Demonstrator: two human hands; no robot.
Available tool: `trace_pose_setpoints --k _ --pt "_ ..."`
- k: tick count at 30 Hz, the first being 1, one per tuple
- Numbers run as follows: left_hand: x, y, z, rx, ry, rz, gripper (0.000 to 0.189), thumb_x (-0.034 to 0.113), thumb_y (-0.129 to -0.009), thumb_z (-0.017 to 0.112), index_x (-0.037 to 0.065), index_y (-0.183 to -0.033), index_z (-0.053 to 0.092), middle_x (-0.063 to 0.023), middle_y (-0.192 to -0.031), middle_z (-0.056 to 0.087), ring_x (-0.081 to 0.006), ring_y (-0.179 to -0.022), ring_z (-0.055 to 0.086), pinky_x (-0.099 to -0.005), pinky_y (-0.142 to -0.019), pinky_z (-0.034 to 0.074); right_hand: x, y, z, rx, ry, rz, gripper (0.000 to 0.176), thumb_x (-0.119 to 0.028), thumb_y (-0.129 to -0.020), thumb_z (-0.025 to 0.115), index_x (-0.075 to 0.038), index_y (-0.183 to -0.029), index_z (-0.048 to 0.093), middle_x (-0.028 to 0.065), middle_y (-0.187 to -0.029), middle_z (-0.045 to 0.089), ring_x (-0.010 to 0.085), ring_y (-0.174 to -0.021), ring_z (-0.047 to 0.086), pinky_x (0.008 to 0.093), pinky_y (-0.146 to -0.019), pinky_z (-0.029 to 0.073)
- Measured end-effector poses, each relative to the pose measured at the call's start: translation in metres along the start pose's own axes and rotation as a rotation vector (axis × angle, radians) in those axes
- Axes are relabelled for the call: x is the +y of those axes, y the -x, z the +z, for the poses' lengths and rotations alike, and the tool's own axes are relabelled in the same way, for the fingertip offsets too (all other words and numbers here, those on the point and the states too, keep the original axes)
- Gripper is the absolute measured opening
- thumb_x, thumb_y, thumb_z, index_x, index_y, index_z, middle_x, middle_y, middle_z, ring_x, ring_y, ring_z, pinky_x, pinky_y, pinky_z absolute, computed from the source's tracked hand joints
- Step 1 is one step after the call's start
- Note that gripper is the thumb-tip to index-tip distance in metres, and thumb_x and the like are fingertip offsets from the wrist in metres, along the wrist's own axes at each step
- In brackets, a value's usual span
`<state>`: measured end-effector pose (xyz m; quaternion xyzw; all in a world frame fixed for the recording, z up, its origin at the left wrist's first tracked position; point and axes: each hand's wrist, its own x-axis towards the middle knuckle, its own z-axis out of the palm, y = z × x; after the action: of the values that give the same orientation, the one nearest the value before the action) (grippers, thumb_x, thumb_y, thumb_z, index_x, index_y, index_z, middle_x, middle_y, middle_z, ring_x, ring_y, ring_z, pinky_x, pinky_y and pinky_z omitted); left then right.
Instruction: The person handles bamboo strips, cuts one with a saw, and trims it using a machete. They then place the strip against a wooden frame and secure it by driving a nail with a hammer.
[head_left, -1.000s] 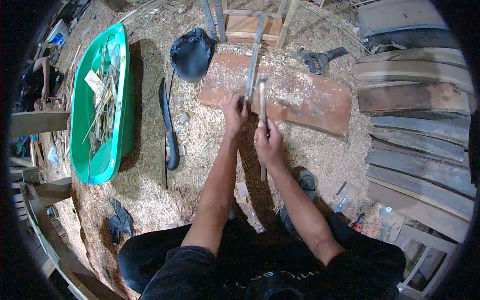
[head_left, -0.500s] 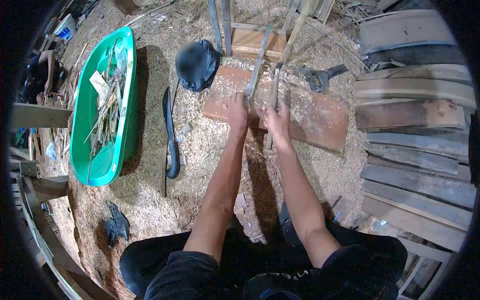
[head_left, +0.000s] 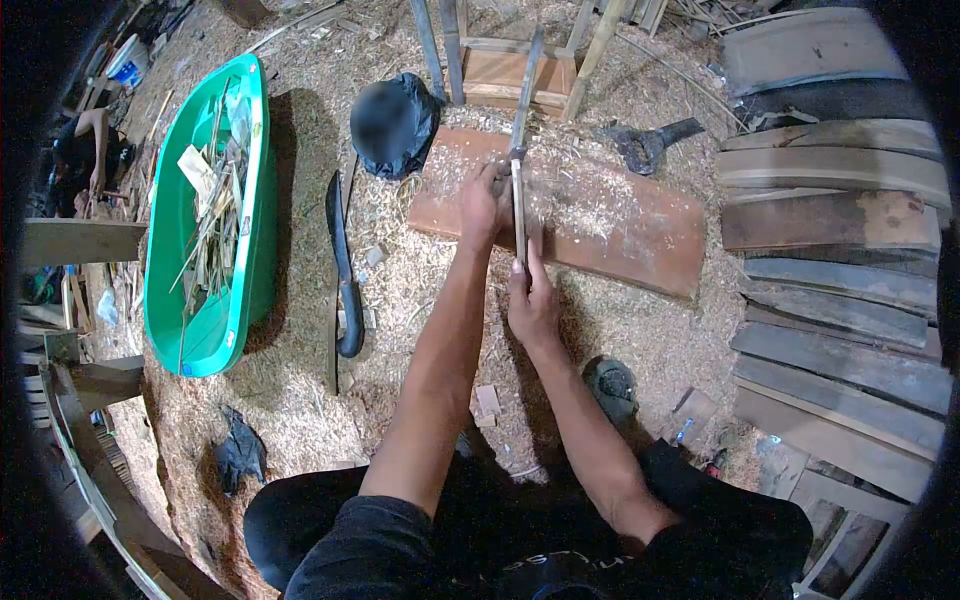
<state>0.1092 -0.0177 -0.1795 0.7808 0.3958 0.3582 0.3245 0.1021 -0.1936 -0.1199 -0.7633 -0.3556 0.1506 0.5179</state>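
Note:
My left hand [head_left: 482,200] is closed around the near end of a long blade [head_left: 528,90], which points away from me. In my right hand [head_left: 533,300] is the near end of a narrow wooden strip [head_left: 518,215], held upright in view. The strip's far end meets the blade close to my left fingers. Under both hands lies a reddish-brown board [head_left: 620,230] scattered with shavings. What exactly my left fingers wrap is partly hidden.
A green tub [head_left: 262,200] with wood scraps stands at the left, and a machete [head_left: 343,270] lies beside it. A black bag [head_left: 395,125] is past my left hand. Curved planks [head_left: 830,225] are stacked at the right. A person [head_left: 85,160] is at the far left.
My right hand has moved back toward me and slightly left, bringing the strip in line with the blade. A dark round object now shows beside my right forearm.

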Motion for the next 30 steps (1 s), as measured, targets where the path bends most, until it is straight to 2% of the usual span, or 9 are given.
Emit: trace_pose_setpoints --k 3,9,12,15,21,22,25,27,30 --pt "0.001 -0.001 0.002 0.012 0.011 -0.038 0.017 0.016 -0.079 0.073 0.007 -0.093 0.070 -0.0155 -0.093 0.068 -0.0376 -0.085 0.065 -0.0448 -0.076 0.052 -0.019 0.004 -0.016 -0.131 0.037 0.254 0.052 -0.027 -0.102 0.049 -0.003 -0.147 0.041 0.0227 -0.084 0.068 0.0290 -0.073 0.070 0.0395 -0.067 0.053" --pt "0.001 -0.001 0.002 0.053 0.043 -0.038 0.014 0.015 -0.080 0.073 0.005 -0.090 0.072 -0.0155 -0.091 0.068 -0.0364 -0.083 0.066 -0.0434 -0.075 0.053 -0.031 0.002 -0.024 -0.139 0.066 0.290 0.052 -0.027 -0.101 0.049 -0.003 -0.146 0.043 0.0234 -0.088 0.068 0.0311 -0.076 0.070 0.0404 -0.069 0.053" --pt "0.004 0.001 0.001 0.069 0.078 -0.046 0.014 0.016 -0.081 0.073 0.005 -0.089 0.072 -0.0157 -0.090 0.068 -0.0359 -0.083 0.066 -0.0435 -0.075 0.052 -0.015 0.002 -0.016 -0.091 0.012 0.195 0.052 -0.027 -0.101 0.050 0.001 -0.145 0.043 0.0245 -0.091 0.068 0.0323 -0.080 0.070 0.0414 -0.071 0.052" --pt "-0.002 0.000 0.003 0.034 0.051 -0.030 0.014 0.013 -0.083 0.072 0.004 -0.094 0.071 -0.0165 -0.094 0.068 -0.0344 -0.084 0.068 -0.0404 -0.076 0.054 -0.022 0.000 -0.013 -0.015 -0.036 0.193 0.049 -0.028 -0.101 0.050 0.005 -0.137 0.049 0.0258 -0.093 0.067 0.0331 -0.084 0.069 0.0418 -0.074 0.052" --pt "0.006 0.001 0.001 0.040 0.017 -0.052 0.015 0.017 -0.082 0.072 0.006 -0.092 0.071 -0.0152 -0.091 0.068 -0.0373 -0.086 0.065 -0.0456 -0.077 0.050 -0.030 -0.028 -0.010 -0.090 -0.069 0.294 0.037 -0.025 -0.101 0.054 0.006 -0.122 0.054 0.0239 -0.088 0.065 0.0314 -0.081 0.068 0.0408 -0.071 0.051" --pt "0.003 0.001 0.003 0.039 0.028 -0.045 0.015 0.017 -0.082 0.072 0.006 -0.092 0.071 -0.0153 -0.093 0.068 -0.0373 -0.087 0.064 -0.0457 -0.078 0.050 -0.023 -0.029 -0.005 0.016 -0.059 0.145 0.037 -0.023 -0.101 0.055 0.006 -0.124 0.052 0.0232 -0.084 0.064 0.0307 -0.077 0.067 0.0411 -0.068 0.051" --pt "0.004 0.003 -0.001 0.012 0.048 -0.040 0.014 0.018 -0.083 0.071 0.006 -0.092 0.071 -0.0155 -0.097 0.068 -0.0372 -0.092 0.064 -0.0457 -0.080 0.050 -0.016 -0.030 0.003 -0.025 -0.103 0.325 0.038 -0.024 -0.101 0.055 0.006 -0.125 0.052 0.0240 -0.085 0.065 0.0327 -0.078 0.067 0.0419 -0.068 0.051" --pt "0.007 0.004 -0.008 -0.016 0.045 -0.055 0.014 0.017 -0.083 0.071 0.006 -0.092 0.071 -0.0156 -0.098 0.068 -0.0371 -0.094 0.063 -0.0455 -0.080 0.050 -0.017 -0.018 0.009 0.018 -0.103 0.298 0.031 -0.021 -0.102 0.053 0.005 -0.119 0.054 0.0157 -0.077 0.060 0.0245 -0.069 0.060 0.0377 -0.063 0.048" --pt "0.009 0.002 -0.005 0.016 0.030 -0.069 0.013 0.015 -0.082 0.072 0.006 -0.091 0.071 -0.0151 -0.098 0.068 -0.0370 -0.093 0.063 -0.0445 -0.080 0.051 -0.022 -0.008 0.005 0.026 -0.084 0.211 0.029 -0.020 -0.103 0.052 0.005 -0.116 0.056 0.0140 -0.077 0.060 0.0228 -0.068 0.058 0.0373 -0.064 0.048"
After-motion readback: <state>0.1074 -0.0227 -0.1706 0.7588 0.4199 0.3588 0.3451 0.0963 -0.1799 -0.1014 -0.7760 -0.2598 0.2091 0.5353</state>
